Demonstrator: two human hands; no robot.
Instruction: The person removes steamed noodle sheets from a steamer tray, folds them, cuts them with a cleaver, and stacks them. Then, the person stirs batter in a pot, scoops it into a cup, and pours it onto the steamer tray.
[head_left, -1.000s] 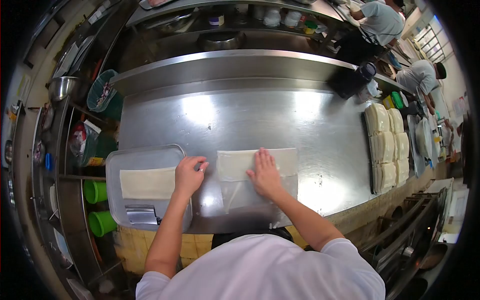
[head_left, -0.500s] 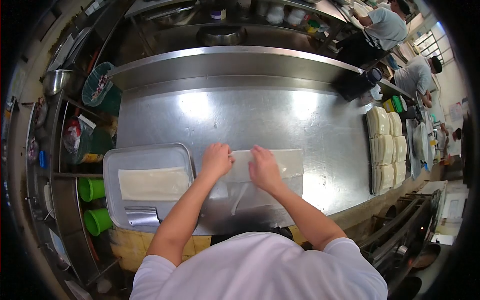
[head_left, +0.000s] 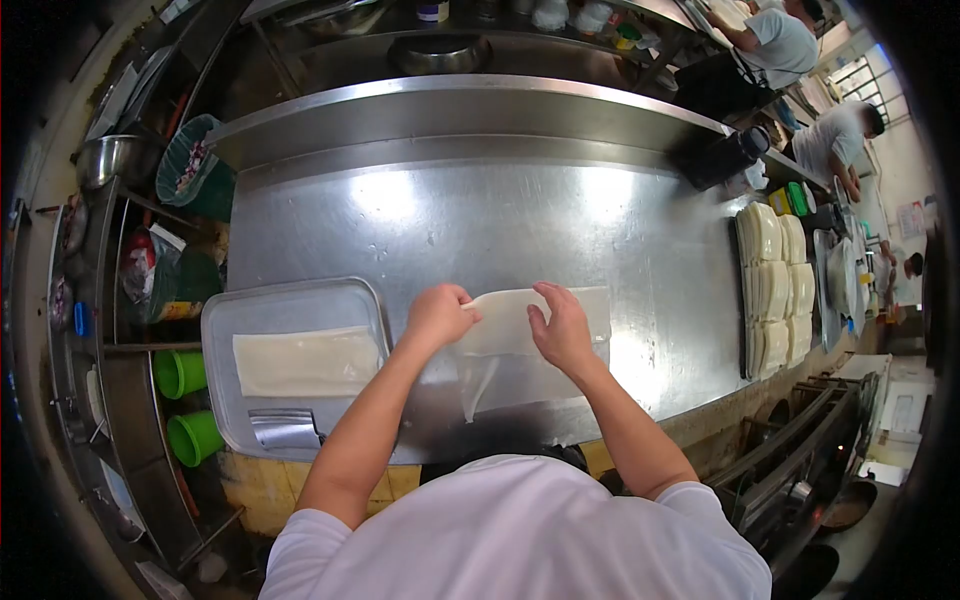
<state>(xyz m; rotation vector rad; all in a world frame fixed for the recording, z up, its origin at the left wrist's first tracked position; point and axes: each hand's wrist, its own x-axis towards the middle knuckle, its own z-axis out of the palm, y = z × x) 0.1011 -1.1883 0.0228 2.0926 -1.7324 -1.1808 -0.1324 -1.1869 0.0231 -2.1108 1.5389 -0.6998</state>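
Observation:
On the steel table lies a pale dough sheet (head_left: 500, 330), with a denser upper band and a thin, see-through part below it. The fingers of my left hand (head_left: 440, 315) pinch its upper left corner, which is raised a little. At the upper edge, my right hand (head_left: 562, 328) rests on or just above the sheet, fingers stretched out and thumb apart. Left of my left forearm, a metal tray (head_left: 290, 292) holds another flat rectangle of dough (head_left: 305, 362) and a metal scraper (head_left: 284, 428).
Stacks of folded pale dough (head_left: 772, 290) stand at the table's right end, near a dark bottle-like container (head_left: 725, 158). Green cups (head_left: 195, 440) and a lined bin (head_left: 205, 190) are at the left. A raised steel ledge (head_left: 450, 105) runs behind. Other people (head_left: 780, 50) work at upper right.
My right hand has shifted right along the sheet's upper edge, its thumb now spread. My left hand still grips the left corner, and the thin lower left part has drawn inward.

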